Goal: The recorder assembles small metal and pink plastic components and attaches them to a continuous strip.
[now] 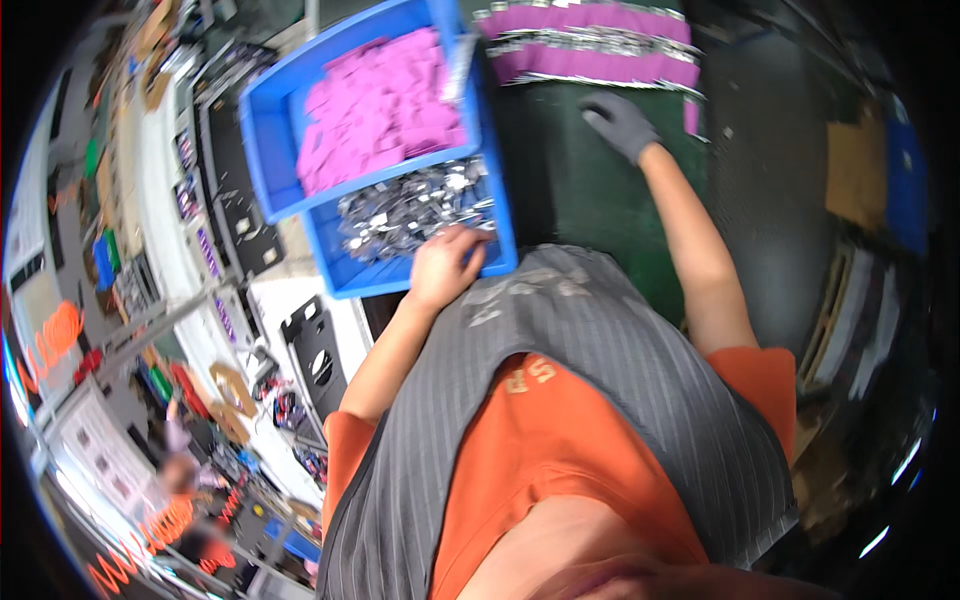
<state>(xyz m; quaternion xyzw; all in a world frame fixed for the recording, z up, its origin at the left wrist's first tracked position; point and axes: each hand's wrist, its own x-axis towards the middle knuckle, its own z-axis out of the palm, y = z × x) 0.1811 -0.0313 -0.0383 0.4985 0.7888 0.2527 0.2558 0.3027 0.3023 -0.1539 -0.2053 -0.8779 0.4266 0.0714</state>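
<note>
Left hand (446, 268), bare: fingers bent over the near edge of the lower blue bin, tips at the metal parts. Whether they grip a part cannot be told.

Right hand (620, 125), in a grey glove: fingers held together, directed left, slightly blurred, above the dark green table (570, 190). How far they open, and whether they hold anything, cannot be told.

Small metal parts (400, 215): silver and dark, loosely heaped in the lower blue bin (345, 275), beside the left fingers. Single shapes hard to make out.

Purple pieces (385, 105): flat, overlapping, piled in the upper blue bin (275, 150), whose near edge overhangs the far part of the lower one and covers it.

Pale strip (460, 70): at the upper bin's right wall; kind unclear.

Laid-out row (600, 45): purple pieces side by side on the table, beyond the right hand, in two bands with metallic edging; top cut off by the picture. One narrow purple piece (691, 117) hangs off its lower right corner.

Striped grey apron (600, 310), over an orange shirt (560, 430): hides the near end of the table.

To the right: brown cardboard (855, 165), beside a blue object (907, 185); leaning panels (850, 320), dim.

To the left: black panel with cut-outs (320, 355) on a white surface; orange coiled hose (55, 335); another person (180, 475), small and blurred. Outer margins dissolve into black.
</note>
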